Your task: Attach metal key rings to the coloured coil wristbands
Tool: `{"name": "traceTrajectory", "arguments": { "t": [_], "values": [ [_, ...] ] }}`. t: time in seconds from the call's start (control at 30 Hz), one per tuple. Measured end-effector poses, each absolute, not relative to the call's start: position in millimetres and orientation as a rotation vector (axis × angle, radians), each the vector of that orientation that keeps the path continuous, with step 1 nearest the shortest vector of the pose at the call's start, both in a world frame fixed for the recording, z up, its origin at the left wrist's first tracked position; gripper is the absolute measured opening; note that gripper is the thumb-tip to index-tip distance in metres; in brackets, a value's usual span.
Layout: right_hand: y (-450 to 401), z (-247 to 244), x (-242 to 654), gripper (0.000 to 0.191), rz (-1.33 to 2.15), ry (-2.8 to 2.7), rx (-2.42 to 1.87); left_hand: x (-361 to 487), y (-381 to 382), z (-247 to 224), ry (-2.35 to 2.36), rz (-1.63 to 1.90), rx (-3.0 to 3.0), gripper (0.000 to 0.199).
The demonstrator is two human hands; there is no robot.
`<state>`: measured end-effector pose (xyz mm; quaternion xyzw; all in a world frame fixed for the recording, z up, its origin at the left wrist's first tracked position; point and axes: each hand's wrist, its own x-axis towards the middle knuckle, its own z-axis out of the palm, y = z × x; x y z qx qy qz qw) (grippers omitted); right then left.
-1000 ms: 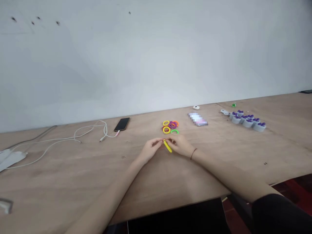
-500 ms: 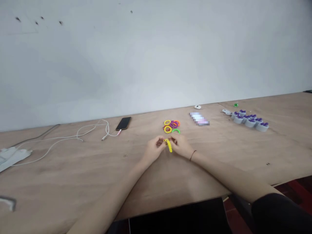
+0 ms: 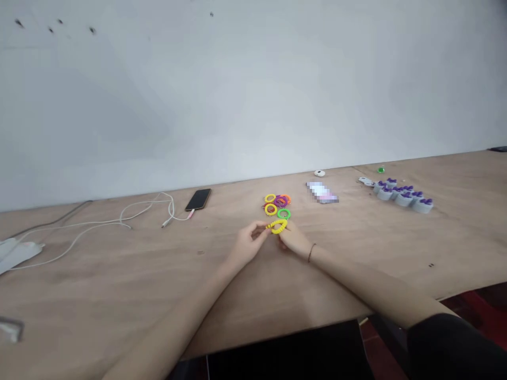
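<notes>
Left hand (image 3: 249, 245) and right hand (image 3: 293, 238) pinched a yellow spiral hair tie (image 3: 278, 227) between fingertips, just below the pile of spiral ties (image 3: 277, 202) at 12 o'clock; light, springy plastic, easiest taken by the loop's rim.

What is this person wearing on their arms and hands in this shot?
The left hand and right hand are bare, without gloves. A thin dark cord bracelet circles the right wrist. A black sleeve shows high on the right arm; both forearms are uncovered.
</notes>
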<state>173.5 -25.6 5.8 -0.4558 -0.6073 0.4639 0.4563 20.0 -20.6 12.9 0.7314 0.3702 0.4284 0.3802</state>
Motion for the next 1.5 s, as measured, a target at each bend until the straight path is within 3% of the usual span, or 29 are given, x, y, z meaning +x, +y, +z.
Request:
{"name": "traceTrajectory", "arguments": {
  "t": [0.2,0.33,0.57,0.73,0.9,1.17,1.3,1.5],
  "values": [
    [-25,20,191,0.011,0.731,-1.900,-0.977,11,-10,11,0.857,0.986,1.821,0.030],
    [-24,24,197,0.014,0.649,-2.025,-0.942,10,-9,11,0.848,0.975,1.810,0.029],
    [-23,22,187,0.006,1.178,-1.553,-0.974,14,-17,17,0.893,1.011,1.835,0.025],
    [-25,18,177,0.013,1.405,-1.249,-0.986,20,-24,15,0.915,1.065,1.856,0.026],
    [-25,13,181,0.016,1.346,-1.439,-0.970,19,-24,15,0.961,1.084,1.947,0.024],
    [-21,20,196,0.010,0.681,-1.871,-0.991,15,-20,17,0.857,0.988,1.961,0.024],
    [-22,18,191,0.012,0.898,-1.724,-1.034,19,-24,14,0.894,0.987,1.943,0.030],
    [-26,16,179,0.007,1.147,-1.492,-0.985,24,-30,15,1.013,1.075,1.971,0.020]
  ]
}}
